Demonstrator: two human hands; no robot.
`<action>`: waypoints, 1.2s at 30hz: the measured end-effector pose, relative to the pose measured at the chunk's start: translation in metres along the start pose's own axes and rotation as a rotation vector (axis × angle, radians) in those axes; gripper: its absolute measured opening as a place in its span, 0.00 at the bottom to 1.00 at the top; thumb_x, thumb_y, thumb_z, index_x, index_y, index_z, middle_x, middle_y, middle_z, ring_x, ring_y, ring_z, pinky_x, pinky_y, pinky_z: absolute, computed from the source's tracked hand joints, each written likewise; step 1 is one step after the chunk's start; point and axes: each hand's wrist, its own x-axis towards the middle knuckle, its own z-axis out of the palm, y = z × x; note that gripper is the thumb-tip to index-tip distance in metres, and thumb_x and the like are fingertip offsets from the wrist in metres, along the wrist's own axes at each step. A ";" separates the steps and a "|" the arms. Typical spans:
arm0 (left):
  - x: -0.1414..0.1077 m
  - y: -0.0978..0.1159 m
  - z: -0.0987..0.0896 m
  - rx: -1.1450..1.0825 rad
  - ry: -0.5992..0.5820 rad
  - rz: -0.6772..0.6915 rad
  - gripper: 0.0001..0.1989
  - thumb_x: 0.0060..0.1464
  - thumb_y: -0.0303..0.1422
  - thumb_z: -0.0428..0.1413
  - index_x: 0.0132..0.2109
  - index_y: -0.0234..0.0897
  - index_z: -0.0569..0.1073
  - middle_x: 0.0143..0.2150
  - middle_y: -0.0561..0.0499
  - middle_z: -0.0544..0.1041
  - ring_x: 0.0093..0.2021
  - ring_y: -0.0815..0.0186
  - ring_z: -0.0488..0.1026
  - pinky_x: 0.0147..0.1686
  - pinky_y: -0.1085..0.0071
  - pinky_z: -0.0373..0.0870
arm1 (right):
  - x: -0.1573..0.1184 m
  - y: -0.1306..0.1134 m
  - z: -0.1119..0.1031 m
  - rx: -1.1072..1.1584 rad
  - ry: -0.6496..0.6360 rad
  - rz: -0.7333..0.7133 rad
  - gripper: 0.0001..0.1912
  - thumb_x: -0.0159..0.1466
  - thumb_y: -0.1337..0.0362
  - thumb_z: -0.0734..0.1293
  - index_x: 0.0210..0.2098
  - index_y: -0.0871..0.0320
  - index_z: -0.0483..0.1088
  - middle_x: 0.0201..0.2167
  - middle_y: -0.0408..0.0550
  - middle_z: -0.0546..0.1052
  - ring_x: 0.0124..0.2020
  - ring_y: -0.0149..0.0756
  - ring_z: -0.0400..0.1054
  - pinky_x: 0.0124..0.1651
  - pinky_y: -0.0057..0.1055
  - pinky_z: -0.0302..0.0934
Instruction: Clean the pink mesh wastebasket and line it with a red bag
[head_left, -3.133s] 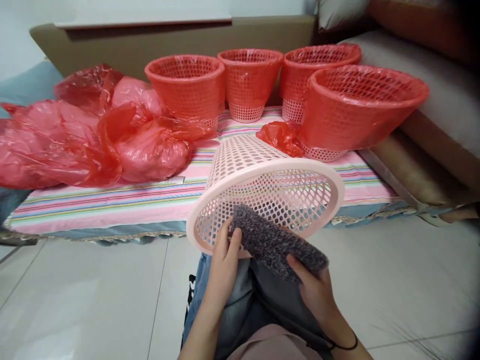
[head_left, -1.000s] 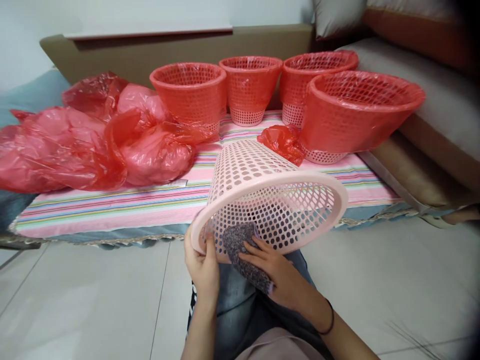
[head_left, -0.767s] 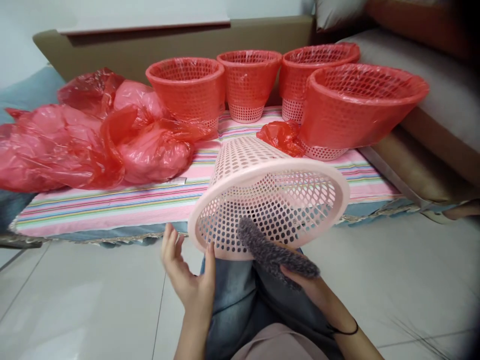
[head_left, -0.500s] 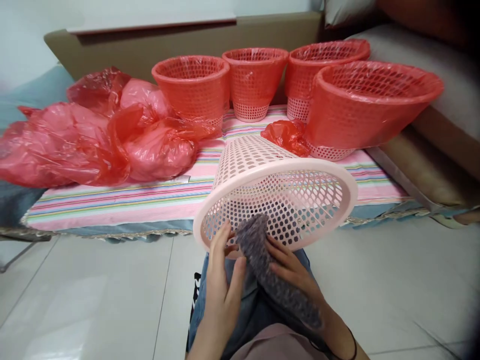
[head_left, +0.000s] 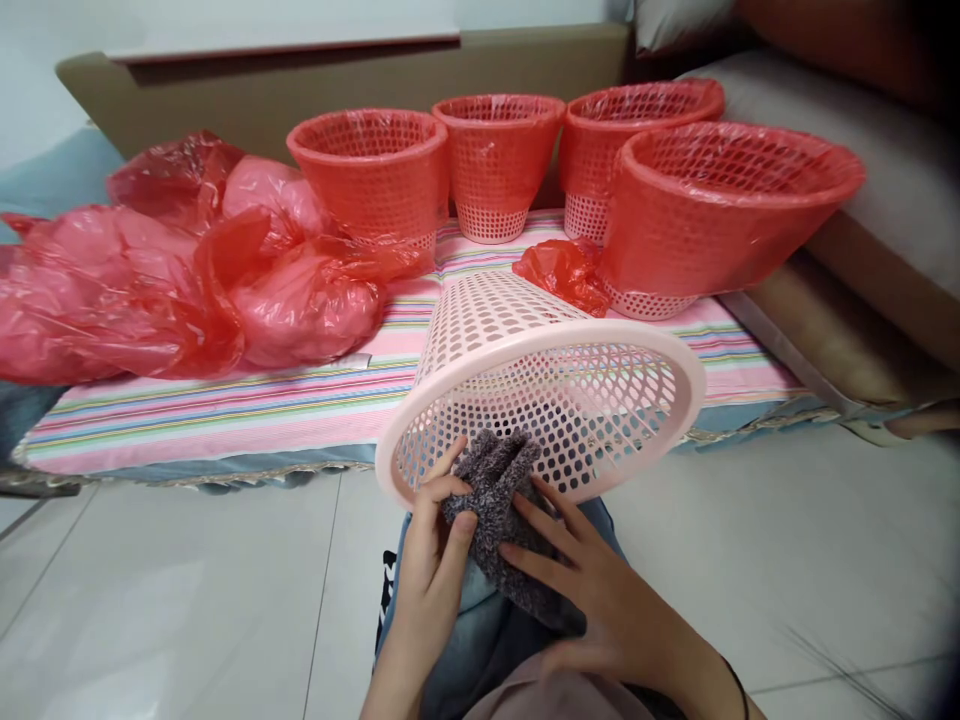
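A dark grey fluffy cloth (head_left: 499, 510) is bunched in front of the mouth of a pink plastic basket. The pink basket (head_left: 525, 350), full of holes, lies tilted on its side with its rim toward me, at the bench edge over my lap. My left hand (head_left: 439, 540) grips the cloth's left edge between thumb and fingers. On the cloth's right side rests my right hand (head_left: 577, 560), its fingers spread and laid over the fabric, thumb apart. Part of the cloth is hidden under the right fingers.
Several similar baskets covered with red plastic bags (head_left: 367, 180) stand along the back of the bench. A crumpled red bag (head_left: 562, 275) lies behind my basket. Bulging red bags (head_left: 127, 290) sit at left on the striped cover (head_left: 225, 420). Cushions (head_left: 832, 160) are at right.
The cloth has gone from hanging long to a folded bunch. My left hand has closed on its edge, and my right hand has spread over it. The basket stays in place.
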 end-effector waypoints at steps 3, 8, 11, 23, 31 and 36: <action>-0.001 -0.002 -0.001 -0.017 -0.017 0.017 0.04 0.66 0.32 0.49 0.46 0.45 0.66 0.70 0.49 0.61 0.71 0.61 0.53 0.64 0.60 0.52 | 0.007 0.000 -0.006 0.263 0.188 0.118 0.46 0.55 0.42 0.72 0.67 0.47 0.55 0.70 0.54 0.55 0.70 0.53 0.49 0.67 0.51 0.54; -0.002 0.000 -0.004 -0.030 -0.171 0.074 0.05 0.65 0.30 0.49 0.46 0.45 0.65 0.70 0.50 0.61 0.70 0.63 0.56 0.63 0.63 0.55 | 0.035 0.005 -0.006 0.508 0.563 0.322 0.23 0.65 0.60 0.68 0.59 0.45 0.64 0.60 0.50 0.67 0.62 0.42 0.61 0.63 0.41 0.59; -0.002 -0.001 -0.005 -0.033 -0.223 0.091 0.04 0.65 0.30 0.50 0.46 0.45 0.64 0.70 0.48 0.61 0.69 0.61 0.57 0.62 0.61 0.57 | 0.049 0.006 -0.007 0.620 0.642 0.316 0.06 0.64 0.65 0.68 0.41 0.49 0.72 0.51 0.47 0.72 0.56 0.38 0.67 0.59 0.37 0.63; 0.004 -0.003 -0.015 0.071 -0.346 0.048 0.09 0.60 0.31 0.57 0.36 0.41 0.61 0.70 0.43 0.60 0.65 0.56 0.63 0.54 0.64 0.63 | 0.056 0.004 -0.008 0.641 0.770 0.363 0.08 0.61 0.70 0.70 0.38 0.51 0.71 0.39 0.44 0.74 0.46 0.34 0.70 0.50 0.31 0.64; 0.004 0.001 -0.020 0.055 -0.395 0.141 0.12 0.57 0.32 0.60 0.35 0.41 0.62 0.67 0.45 0.65 0.62 0.58 0.66 0.58 0.62 0.62 | 0.054 0.019 -0.024 0.743 0.469 0.339 0.17 0.59 0.63 0.73 0.48 0.49 0.74 0.45 0.46 0.74 0.46 0.35 0.68 0.46 0.29 0.64; 0.006 0.005 -0.020 0.077 -0.402 0.148 0.12 0.56 0.30 0.60 0.31 0.40 0.62 0.61 0.43 0.70 0.59 0.57 0.69 0.57 0.60 0.65 | 0.057 0.018 -0.025 0.891 0.565 0.437 0.08 0.63 0.57 0.70 0.32 0.54 0.73 0.35 0.46 0.76 0.35 0.32 0.70 0.35 0.27 0.65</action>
